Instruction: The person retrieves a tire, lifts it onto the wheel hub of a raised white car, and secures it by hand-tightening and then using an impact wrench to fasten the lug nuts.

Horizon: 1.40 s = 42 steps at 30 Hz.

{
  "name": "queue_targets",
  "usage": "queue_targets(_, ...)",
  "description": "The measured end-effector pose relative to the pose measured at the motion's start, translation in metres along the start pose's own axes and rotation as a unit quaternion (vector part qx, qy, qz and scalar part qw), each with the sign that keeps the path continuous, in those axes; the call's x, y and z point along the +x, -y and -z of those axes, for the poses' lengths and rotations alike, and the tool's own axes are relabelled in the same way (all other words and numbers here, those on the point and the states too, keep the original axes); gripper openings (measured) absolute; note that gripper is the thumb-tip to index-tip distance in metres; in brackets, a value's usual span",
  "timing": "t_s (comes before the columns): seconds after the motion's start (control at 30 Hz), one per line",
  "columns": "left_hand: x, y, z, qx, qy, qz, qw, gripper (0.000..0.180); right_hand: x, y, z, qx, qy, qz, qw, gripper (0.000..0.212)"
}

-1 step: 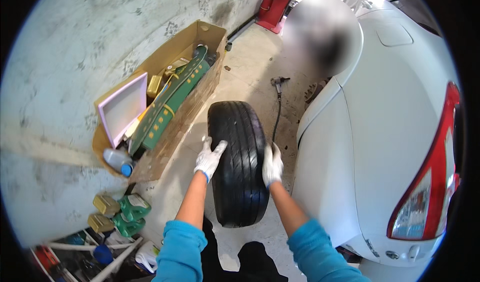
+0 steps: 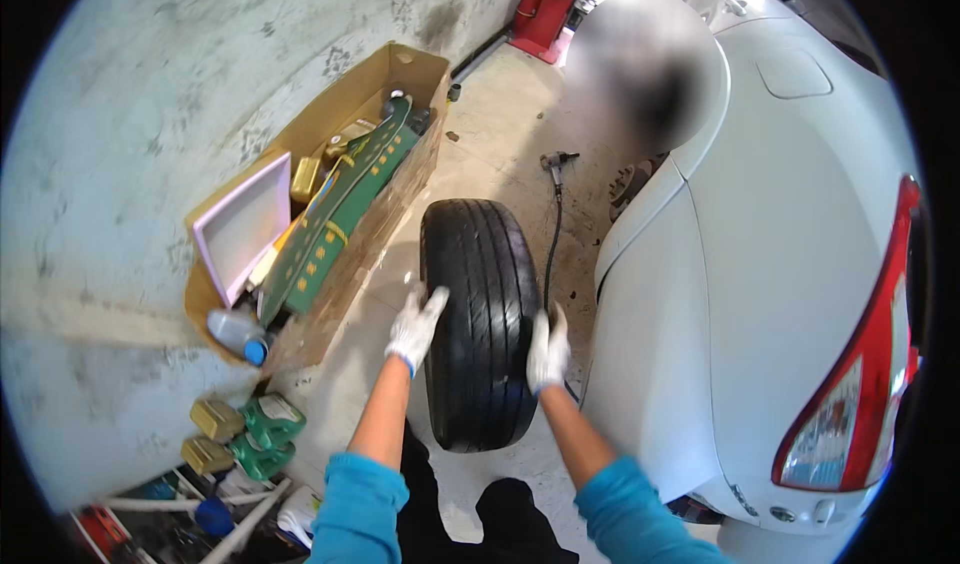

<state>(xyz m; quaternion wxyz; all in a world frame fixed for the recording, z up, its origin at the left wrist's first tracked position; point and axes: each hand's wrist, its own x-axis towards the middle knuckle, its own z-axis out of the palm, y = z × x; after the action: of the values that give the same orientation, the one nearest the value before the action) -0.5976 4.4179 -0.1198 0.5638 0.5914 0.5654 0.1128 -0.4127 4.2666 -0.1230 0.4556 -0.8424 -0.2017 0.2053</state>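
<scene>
A black tyre (image 2: 482,324) stands upright on its tread in front of me, its grooves facing up toward me. My left hand (image 2: 415,329), in a white knit glove, is against the tyre's left side, with fingertips over the edge of the tread. On the opposite side, my right hand (image 2: 548,349), gloved the same way, is pressed to the sidewall with its fingers pointing away from me. Between them the two hands hold the tyre. The tyre's sidewalls are mostly hidden, so I cannot tell whether a rim is inside.
A white car (image 2: 770,234) stands close on the right. Beyond the tyre, an air impact wrench (image 2: 554,162) lies on the floor with its hose. A long cardboard box (image 2: 330,324) lines the left wall, near green jugs (image 2: 272,419). A blurred person crouches by the car.
Both hands sit slightly nearer to me along the tyre's sides. The tyre's far end has shifted a little to the right.
</scene>
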Motion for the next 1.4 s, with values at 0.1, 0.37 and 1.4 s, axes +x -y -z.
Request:
queue_targets(0.1, -0.006, 0.046, -0.02, 0.023, -0.072, 0.027, 0.997, 0.081, -0.05, -0.052, -0.026, -0.083, -0.085, -0.044, 0.992, 0.081)
queue_targets(0.37, 0.083, 0.027, -0.052, 0.112, -0.209, -0.01, 0.971, 0.075, 0.201, 0.131, -0.128, -0.179, -0.168, -0.145, 0.959, 0.089)
queue_targets(1.4, 0.708, -0.415, -0.262, 0.231, -0.183, -0.252, 0.922, 0.072, 0.978, 0.255, -0.088, -0.131, -0.328, -0.229, 0.907, 0.074)
